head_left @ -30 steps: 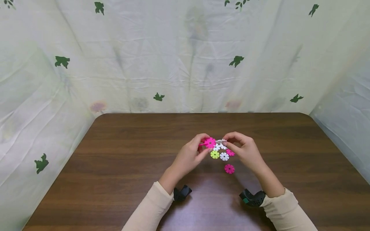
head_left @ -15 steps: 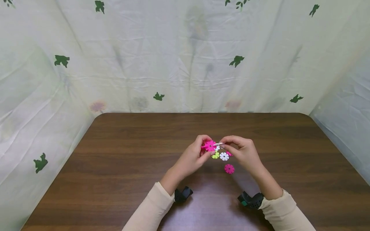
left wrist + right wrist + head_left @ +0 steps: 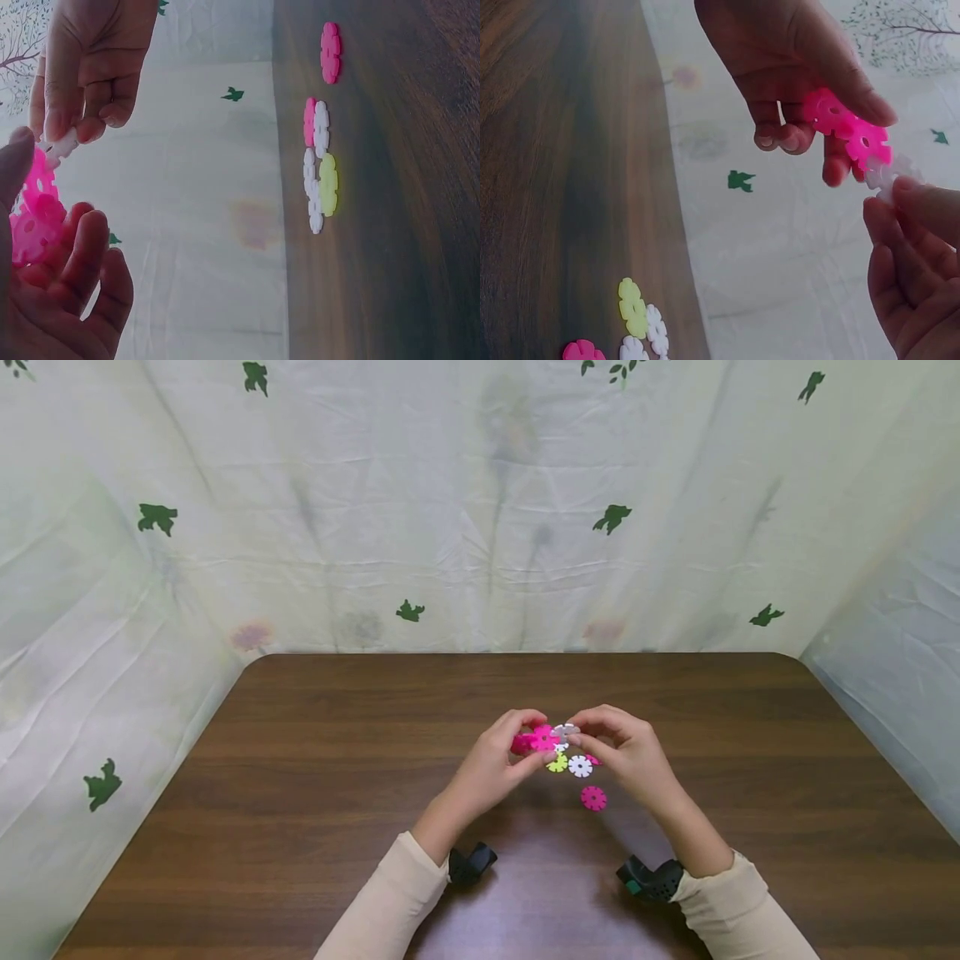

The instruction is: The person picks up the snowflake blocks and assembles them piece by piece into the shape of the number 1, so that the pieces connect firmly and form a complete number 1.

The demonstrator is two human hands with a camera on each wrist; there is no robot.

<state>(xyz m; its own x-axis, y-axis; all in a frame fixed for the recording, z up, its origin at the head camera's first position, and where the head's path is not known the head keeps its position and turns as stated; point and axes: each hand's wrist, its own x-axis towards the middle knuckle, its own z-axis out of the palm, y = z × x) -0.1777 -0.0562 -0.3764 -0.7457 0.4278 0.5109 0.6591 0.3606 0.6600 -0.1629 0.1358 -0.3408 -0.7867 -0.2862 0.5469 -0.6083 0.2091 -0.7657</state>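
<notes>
Above the table, my left hand (image 3: 486, 770) holds two joined pink notched plastic discs (image 3: 866, 142) between thumb and fingers. A white notched disc (image 3: 889, 172) is pinched by thumb and forefinger of my right hand (image 3: 633, 756). Its edge meets the outer pink disc, overlapping at the rim in the right wrist view. Whether their slots are fully engaged I cannot tell. Below the hands lie a yellow disc (image 3: 557, 763), a white disc (image 3: 580, 767) and a pink disc (image 3: 594, 798). Another pink disc (image 3: 310, 121) and more white ones are partly hidden in the head view.
The brown wooden table (image 3: 337, 777) extends around the hands. Behind it hangs a pale curtain (image 3: 465, 527) with green leaf-like prints. Black wrist cameras sit under both wrists, the left camera (image 3: 472, 863) and the right camera (image 3: 649, 878), low over the tabletop.
The white disc, seen edge-on before, has moved in to the pink disc and turned so its face shows. The joined pink discs have tilted slightly in the left hand. The loose discs stay put.
</notes>
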